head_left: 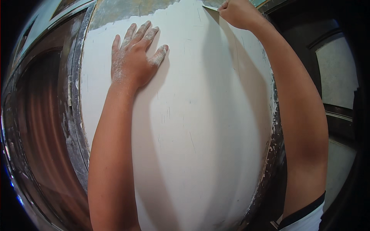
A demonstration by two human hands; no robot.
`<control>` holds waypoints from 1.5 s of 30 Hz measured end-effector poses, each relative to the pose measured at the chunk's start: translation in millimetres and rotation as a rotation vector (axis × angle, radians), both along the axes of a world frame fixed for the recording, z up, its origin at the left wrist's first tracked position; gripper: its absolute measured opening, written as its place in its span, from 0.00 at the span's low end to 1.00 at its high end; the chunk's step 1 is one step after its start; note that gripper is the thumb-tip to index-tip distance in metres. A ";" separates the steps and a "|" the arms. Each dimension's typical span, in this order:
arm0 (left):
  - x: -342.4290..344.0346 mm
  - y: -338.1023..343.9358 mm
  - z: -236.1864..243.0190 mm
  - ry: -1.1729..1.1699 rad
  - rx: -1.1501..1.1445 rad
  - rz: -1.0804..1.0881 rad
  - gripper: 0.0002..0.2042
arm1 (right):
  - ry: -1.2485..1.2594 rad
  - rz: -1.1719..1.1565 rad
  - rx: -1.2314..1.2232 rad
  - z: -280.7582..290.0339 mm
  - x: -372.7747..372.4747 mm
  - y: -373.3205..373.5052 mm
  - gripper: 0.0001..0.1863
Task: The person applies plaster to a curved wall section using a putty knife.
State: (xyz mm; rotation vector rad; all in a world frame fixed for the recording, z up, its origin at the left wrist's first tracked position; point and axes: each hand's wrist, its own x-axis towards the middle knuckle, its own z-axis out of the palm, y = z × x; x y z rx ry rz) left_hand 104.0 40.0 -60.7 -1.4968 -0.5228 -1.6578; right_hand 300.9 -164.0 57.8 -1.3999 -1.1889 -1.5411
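Where my right hand (pixel 236 14) curls its grip around a thin, flat grey blade (pixel 213 11), the blade juts leftward from the fist, slanting slightly upward, near the top of a smooth white upright panel (pixel 189 84). Left of the blade, above the white's ragged edge, lies a mottled grey strip (pixel 125 11). My powder-dusted left hand (pixel 135 57), fingers spread against the panel, is lower and well apart; the right is nearer the strip's right end. Farther left stands a brown wooden door (pixel 42 111).
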 end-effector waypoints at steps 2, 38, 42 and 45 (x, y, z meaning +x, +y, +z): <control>1.1 1.0 -1.0 0.003 0.002 0.000 0.29 | 0.025 0.034 0.022 -7.0 -4.3 0.2 0.12; -5.2 2.1 -4.4 0.019 0.006 -0.046 0.28 | 0.063 0.164 0.063 0.3 -5.6 19.8 0.11; -2.8 2.3 -5.1 0.018 0.005 -0.057 0.29 | 0.007 0.130 0.149 5.9 0.0 30.3 0.10; -5.5 1.2 -4.2 0.022 -0.015 -0.061 0.29 | 0.009 0.149 0.130 -1.9 3.7 31.8 0.10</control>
